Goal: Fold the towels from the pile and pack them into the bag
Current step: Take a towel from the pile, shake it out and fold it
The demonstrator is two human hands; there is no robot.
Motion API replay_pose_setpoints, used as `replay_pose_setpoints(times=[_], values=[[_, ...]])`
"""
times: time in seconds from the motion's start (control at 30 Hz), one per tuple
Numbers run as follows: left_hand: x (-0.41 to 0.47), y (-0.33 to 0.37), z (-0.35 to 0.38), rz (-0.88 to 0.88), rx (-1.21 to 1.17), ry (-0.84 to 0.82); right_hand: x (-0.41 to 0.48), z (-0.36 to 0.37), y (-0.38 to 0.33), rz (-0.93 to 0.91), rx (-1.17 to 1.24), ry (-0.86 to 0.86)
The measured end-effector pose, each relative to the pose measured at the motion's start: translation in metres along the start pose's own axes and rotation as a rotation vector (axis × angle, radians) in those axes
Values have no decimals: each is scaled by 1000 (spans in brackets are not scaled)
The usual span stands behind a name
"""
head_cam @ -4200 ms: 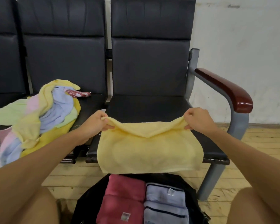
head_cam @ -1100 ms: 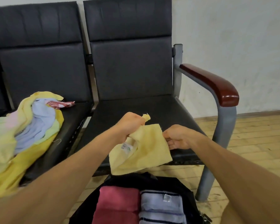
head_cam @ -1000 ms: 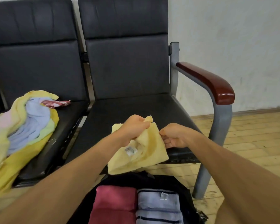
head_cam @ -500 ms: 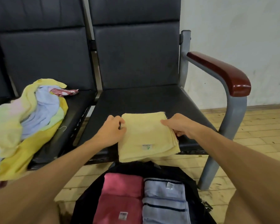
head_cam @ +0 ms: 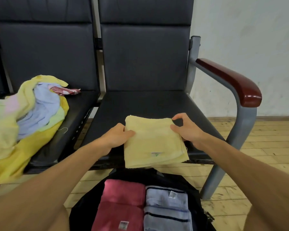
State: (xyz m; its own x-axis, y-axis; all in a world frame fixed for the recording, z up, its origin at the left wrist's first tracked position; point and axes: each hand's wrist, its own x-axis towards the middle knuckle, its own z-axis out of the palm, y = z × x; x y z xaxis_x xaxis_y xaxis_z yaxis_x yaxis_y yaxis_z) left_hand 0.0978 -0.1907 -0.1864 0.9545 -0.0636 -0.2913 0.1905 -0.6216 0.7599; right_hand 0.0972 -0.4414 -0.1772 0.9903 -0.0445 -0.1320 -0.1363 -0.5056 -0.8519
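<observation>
yellow towel (head_cam: 150,140) now folded on seat (head_cam: 148,105), left hand (head_cam: 117,136) & right hand (head_cam: 185,130) grip edges

Bare bench (head_cam: 148,105) seat lies open behind your folded yellow towel (head_cam: 153,142), hemmed by the armrest (head_cam: 232,80) at right and the towel pile (head_cam: 23,122) at left. Below, a red towel (head_cam: 122,202) and a blue towel (head_cam: 167,209) fill the mouth of the bag (head_cam: 83,214).

Hands: two. Left hand (head_cam: 117,136) centre-left, right hand (head_cam: 185,129) centre-right.
Folded towels: three. Yellow towel (head_cam: 150,140) at centre; red towel (head_cam: 122,202) and blue striped towel (head_cam: 167,207) side by side at bottom.
Bag (head_cam: 80,212): one, bottom.
Towel pile (head_cam: 23,120): one, left edge; number of towels in it unclear.
Dark seats in full view: two, left seat (head_cam: 77,107) and right seat (head_cam: 148,104).
Armrest (head_cam: 232,82): one, right.
</observation>
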Motion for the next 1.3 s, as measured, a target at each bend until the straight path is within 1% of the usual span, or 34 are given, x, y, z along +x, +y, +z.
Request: replay_pose_setpoints(times=[0.1, 0.2, 0.27, 0.3, 0.4, 0.47, 0.57, 0.67, 0.73, 0.87, 0.93, 1.0, 1.07, 1.13, 1.2, 1.3], values=[[-7, -1, -3, 93, -211, 24, -4, -2, 1, -112, 51, -62], [-19, 1, -9, 231, -358, 36, -8, -7, 0, -135, 124, -117], [-26, 0, -14, 312, -319, 29, -9, -11, 0, -139, 168, -189], [-29, 0, -16, 332, -286, 30, -9, -11, -1, -148, 151, -206], [-30, -2, -18, 328, -268, -1, -10, -8, -6, -186, 61, -171], [-31, -3, -20, 346, -193, 5, -9, -6, -8, -226, -40, -113], [-30, -5, -22, 360, 106, 72, -9, -6, -11, -307, -245, -31], [-33, -5, -16, 423, 365, 174, -10, -4, -14, -378, -419, 19], [-36, -5, -16, 463, 431, 251, -13, -2, -18, -405, -481, 35], [-43, -6, -23, 537, 453, 340, -18, -4, -28, -478, -595, 80], [-46, -5, -29, 541, 404, 321, -21, -6, -36, -479, -548, 26], [-52, -3, -36, 484, 277, 265, -29, -9, -43, -414, -380, -77], [-61, -2, -41, 406, 93, 221, -38, -11, -48, -344, -185, -134], [-68, -3, -42, 365, -95, 224, -48, -8, -50, -309, -46, -141], [-74, -7, -39, 317, -259, 218, -58, -1, -51, -278, 30, -125], [-87, -12, -27, 248, -333, 213, -72, 14, -48, -244, 72, -54]])
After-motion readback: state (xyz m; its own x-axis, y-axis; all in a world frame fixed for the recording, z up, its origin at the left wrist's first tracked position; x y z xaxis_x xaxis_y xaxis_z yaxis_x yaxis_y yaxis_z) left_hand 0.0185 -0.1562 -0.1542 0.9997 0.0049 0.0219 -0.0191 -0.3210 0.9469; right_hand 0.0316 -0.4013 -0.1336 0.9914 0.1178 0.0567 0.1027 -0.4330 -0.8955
